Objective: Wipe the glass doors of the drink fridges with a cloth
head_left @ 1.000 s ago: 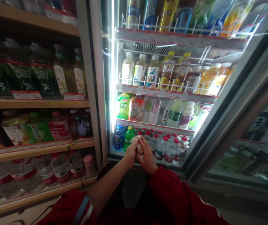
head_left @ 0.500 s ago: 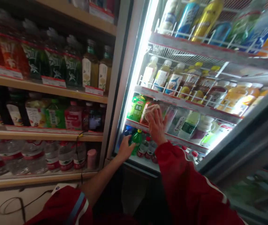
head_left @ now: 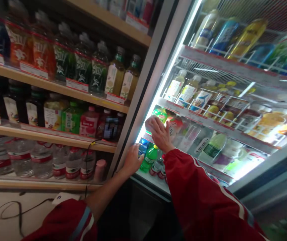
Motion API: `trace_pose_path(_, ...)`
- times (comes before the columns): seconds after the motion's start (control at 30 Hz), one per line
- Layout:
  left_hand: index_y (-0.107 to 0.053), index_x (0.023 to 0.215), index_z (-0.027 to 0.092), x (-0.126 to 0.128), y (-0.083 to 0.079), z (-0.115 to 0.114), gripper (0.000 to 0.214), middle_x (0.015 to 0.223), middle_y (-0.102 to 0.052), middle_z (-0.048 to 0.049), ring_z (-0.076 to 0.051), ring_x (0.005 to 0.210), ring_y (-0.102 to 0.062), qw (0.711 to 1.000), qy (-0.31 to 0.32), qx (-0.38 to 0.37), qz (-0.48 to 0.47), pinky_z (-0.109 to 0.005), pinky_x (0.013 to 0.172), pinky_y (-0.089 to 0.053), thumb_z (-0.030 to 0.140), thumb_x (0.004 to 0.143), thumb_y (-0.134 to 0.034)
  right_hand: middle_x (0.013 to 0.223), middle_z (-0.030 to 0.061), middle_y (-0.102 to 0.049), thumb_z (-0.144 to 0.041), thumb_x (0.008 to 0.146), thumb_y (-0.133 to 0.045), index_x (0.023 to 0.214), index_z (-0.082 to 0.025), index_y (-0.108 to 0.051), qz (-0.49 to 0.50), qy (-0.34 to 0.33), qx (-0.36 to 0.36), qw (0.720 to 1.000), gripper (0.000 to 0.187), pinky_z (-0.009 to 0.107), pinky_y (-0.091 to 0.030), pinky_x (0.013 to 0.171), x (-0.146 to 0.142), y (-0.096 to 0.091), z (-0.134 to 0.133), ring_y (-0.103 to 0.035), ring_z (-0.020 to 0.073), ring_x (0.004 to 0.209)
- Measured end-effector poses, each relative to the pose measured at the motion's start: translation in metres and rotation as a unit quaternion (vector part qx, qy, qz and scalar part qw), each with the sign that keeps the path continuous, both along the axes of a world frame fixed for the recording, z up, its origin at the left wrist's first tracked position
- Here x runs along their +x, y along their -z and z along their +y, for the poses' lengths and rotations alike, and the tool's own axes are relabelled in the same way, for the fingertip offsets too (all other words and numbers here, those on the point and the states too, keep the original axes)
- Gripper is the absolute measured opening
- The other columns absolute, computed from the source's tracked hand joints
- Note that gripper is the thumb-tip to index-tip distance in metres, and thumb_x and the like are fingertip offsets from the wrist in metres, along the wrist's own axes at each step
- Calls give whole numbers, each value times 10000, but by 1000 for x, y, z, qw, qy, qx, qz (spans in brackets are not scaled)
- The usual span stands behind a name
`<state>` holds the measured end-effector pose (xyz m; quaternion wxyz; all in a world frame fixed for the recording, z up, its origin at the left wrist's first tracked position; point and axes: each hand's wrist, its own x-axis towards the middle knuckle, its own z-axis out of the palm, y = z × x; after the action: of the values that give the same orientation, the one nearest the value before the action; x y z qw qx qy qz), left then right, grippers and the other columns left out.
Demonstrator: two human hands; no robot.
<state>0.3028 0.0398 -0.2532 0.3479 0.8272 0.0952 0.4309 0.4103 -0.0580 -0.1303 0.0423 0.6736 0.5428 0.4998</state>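
Note:
My right hand presses a crumpled pale cloth against the left end of the third cooler shelf. It is in front of a green drink bottle, which it partly hides, and a red-labelled bottle stands just right of it. Lower down, my left hand rests by the cooler's left inner edge, fingers extended and nothing seen in them. Beside those fingers are a blue bottle and a green soda bottle on the bottom level.
Wire-fronted cooler shelves hold rows of bottles. The open glass door slants along the right. Wooden shelving with drinks stands at left, and a black cable lies on the floor below it.
My right hand has moved left along the shelf with the cloth, from the red-labelled bottle to the green one. My left hand has shifted slightly toward the cooler's left edge. The view has tilted.

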Motion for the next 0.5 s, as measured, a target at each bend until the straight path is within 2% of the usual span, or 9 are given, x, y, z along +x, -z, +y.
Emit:
trace_pose_path(0.07, -489, 1209, 141, -3, -10, 2, 464, 1285, -521, -138, -260, 1226, -457, 999, -28, 45, -8, -452, 1041, -356, 196, 749, -520, 1464, 71, -369, -141, 862, -453, 1368, -258, -401, 3, -1, -3, 1000, 522, 535, 82, 1123, -2, 2, 6, -210, 245, 1402)
trace_pose_path(0.23, -425, 1301, 142, -11, -40, 12, 526, 1439, -375, -130, -279, 1359, -284, 989, -71, 128, 9, -535, 1109, -200, 182, 779, -483, 1451, 64, -394, -169, 866, -460, 1342, -237, -434, -10, -33, -92, 995, 482, 541, 33, 1131, -3, 27, 9, -255, 246, 1386)
trace_pose_path(0.33, -364, 1354, 128, -11, -54, 19, 590, 1474, -317, -130, -280, 1388, -218, 983, -82, 164, 20, -545, 1124, -135, 172, 777, -476, 1452, 59, -393, -167, 869, -458, 1326, -247, -449, -21, -39, -99, 994, 464, 536, 39, 1131, 0, 14, 10, -271, 234, 1379)
trace_pose_path(0.43, -313, 1389, 126, -8, -65, 27, 658, 1499, -257, -133, -286, 1400, -179, 977, -97, 185, 30, -545, 1127, -110, 170, 759, -494, 1456, 77, -384, -147, 851, -474, 1339, -254, -436, -10, -21, -36, 999, 501, 543, 71, 1122, 0, -10, 15, -243, 244, 1390)
trace_pose_path(0.5, -315, 1391, 118, -7, -71, 32, 658, 1503, -241, -139, -286, 1401, -173, 973, -113, 197, 33, -543, 1128, -109, 176, 760, -495, 1460, 81, -376, -146, 846, -475, 1350, -250, -424, -7, -12, -4, 1000, 517, 536, 86, 1121, -1, -16, 17, -223, 247, 1397)
